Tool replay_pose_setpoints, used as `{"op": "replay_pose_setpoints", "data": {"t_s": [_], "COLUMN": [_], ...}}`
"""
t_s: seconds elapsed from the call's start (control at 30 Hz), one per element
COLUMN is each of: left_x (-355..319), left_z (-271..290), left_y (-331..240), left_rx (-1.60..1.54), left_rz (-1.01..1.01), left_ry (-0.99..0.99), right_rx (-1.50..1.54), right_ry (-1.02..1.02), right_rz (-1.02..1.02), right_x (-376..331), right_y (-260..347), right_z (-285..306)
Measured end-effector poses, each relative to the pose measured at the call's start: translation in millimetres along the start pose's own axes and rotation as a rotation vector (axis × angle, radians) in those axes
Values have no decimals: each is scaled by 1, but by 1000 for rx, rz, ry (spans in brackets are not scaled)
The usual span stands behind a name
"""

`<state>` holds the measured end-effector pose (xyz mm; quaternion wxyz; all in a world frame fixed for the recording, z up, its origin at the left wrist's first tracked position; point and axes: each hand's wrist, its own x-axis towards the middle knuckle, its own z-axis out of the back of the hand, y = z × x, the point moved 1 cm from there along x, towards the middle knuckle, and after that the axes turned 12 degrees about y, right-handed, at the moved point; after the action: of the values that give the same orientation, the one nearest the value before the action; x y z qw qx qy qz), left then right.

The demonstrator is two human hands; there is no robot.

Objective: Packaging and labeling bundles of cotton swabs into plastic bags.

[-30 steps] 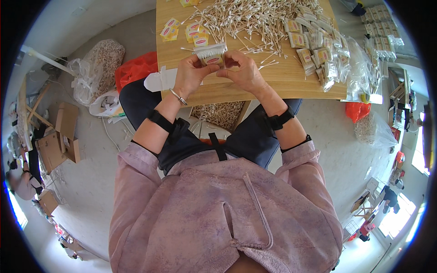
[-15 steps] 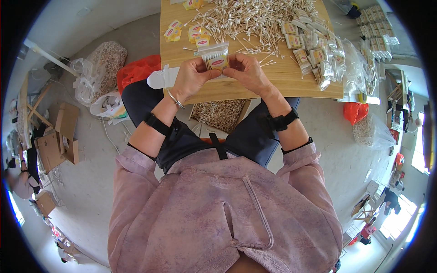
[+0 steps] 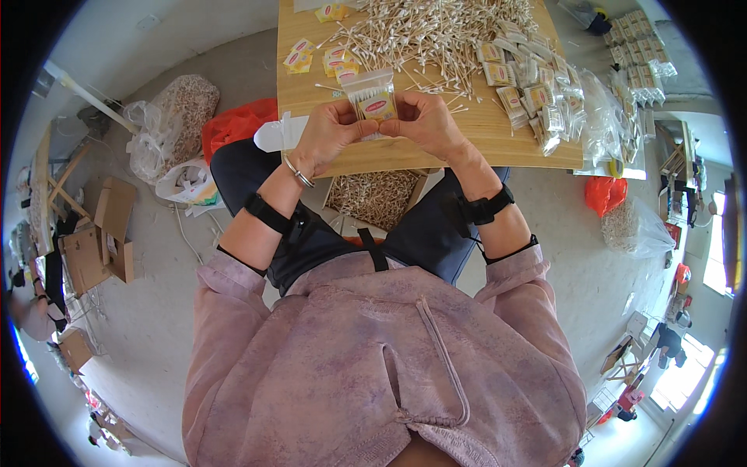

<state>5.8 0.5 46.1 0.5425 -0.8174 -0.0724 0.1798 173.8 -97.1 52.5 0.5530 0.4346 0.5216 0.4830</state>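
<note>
Between my hands, above the near edge of the wooden table (image 3: 513, 148), a clear plastic bag of cotton swabs (image 3: 373, 97) stands upright with a yellow label card inside. My left hand (image 3: 330, 134) pinches its lower left side, thumb in front. On the other side my right hand (image 3: 426, 124) grips the lower right corner, its thumb near the left one. Beyond them lies a big heap of loose cotton swabs (image 3: 436, 35). Small yellow cards (image 3: 339, 61) are spread left of the heap, and filled swab bags (image 3: 537, 93) are piled to its right.
Below the table, between my legs, is a box of swabs (image 3: 373, 196). A red bag (image 3: 237, 124) and a large sack of swabs (image 3: 183, 109) are at left, with an open cardboard box (image 3: 115, 226) nearer. Clear empty bags (image 3: 603, 113) lie at the table's right edge.
The swab bag is raised slightly and shifted a little right, its label turned more toward me. Both hands keep their hold on it.
</note>
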Motion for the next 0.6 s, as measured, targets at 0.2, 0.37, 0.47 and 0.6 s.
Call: {"op": "replay_pose_setpoints", "data": {"t_s": [0.2,0.37,0.47,0.6], "left_x": [-1,0,-1,-2], "left_z": [-2,1,1,2], "left_y": [-5,-3,-5,-7], "left_rx": [76,74,75,90], "left_rz": [-29,-14,-6,24], "left_ry": [13,-9,-14,-26], "right_rx": [63,73,71,69], "right_ry": [40,58,70,44], "right_rz": [-11,-3,-4,-21], "right_x": [-4,-2,-1,0], "right_y": [14,13,12,13], "right_z": [0,-2,-3,-5]}}
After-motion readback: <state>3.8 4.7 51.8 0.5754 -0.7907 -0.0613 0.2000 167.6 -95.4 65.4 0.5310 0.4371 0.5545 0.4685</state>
